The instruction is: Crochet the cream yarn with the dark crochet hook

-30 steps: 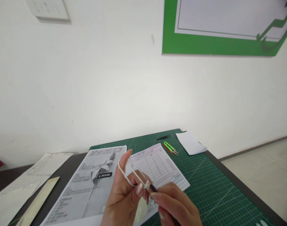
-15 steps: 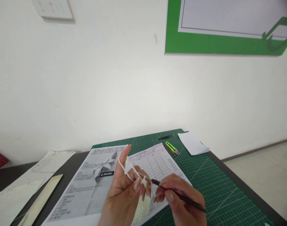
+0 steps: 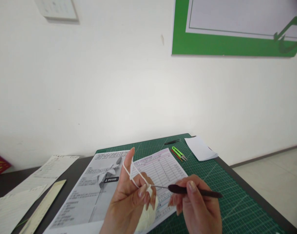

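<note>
My left hand (image 3: 129,198) has its index finger raised, with cream yarn (image 3: 136,168) looped around it. Its thumb and other fingers pinch a small piece of crochet work (image 3: 149,188). A crochet hook (image 3: 194,191) with a dark handle is held between the thumb and fingers of my right hand (image 3: 199,204). The thin metal shaft points left and meets the yarn at the left fingertips; its tip is hidden there. Below the left fingers sits a pale cream ball of yarn (image 3: 148,216), partly covered by the hand.
Printed sheets, one with a flower picture (image 3: 85,191) and one with a table (image 3: 160,165), lie on the green cutting mat (image 3: 236,201). Farther back are green thread snips (image 3: 179,152), tweezers (image 3: 172,142) and white paper (image 3: 200,149). A ruler (image 3: 43,206) lies left.
My right hand has moved slightly right, drawing the hook back so more of its metal shaft shows. The handle has turned nearly level. My left hand stays almost in place.
</note>
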A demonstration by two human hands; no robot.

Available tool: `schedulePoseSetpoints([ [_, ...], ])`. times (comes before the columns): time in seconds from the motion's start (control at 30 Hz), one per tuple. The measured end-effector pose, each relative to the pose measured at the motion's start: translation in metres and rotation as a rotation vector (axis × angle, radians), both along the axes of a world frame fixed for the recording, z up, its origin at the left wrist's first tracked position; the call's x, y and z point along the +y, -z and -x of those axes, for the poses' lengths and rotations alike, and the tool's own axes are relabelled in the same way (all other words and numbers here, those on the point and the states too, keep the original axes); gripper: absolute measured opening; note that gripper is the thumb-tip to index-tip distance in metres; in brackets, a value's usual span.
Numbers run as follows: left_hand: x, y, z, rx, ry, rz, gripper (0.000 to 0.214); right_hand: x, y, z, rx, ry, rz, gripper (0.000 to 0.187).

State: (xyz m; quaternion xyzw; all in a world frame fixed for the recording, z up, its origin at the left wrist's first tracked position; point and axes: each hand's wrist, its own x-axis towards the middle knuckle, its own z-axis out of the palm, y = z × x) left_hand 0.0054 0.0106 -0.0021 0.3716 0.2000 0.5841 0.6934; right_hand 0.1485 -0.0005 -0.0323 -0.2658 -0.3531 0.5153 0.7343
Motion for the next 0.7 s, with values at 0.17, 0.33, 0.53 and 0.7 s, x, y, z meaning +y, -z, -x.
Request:
schedulePoseSetpoints([
  [0.17,0.004,0.008,0.0,-0.014,0.043,-0.077,0.073,0.0,-0.001,-0.002,0.056,-0.028,0.025,0.025],
  [0.33,0.006,0.01,-0.001,-0.031,0.05,-0.101,0.076,-0.002,-0.001,-0.003,-0.044,0.036,-0.048,0.024],
  [0.53,0.005,0.005,0.003,0.03,0.075,-0.041,0.084,-0.003,0.004,-0.003,-0.078,0.119,-0.058,0.03],
  [0.7,0.011,0.011,0.005,0.027,0.218,0.022,0.073,0.004,0.004,-0.007,-0.003,0.036,0.074,0.036],
])
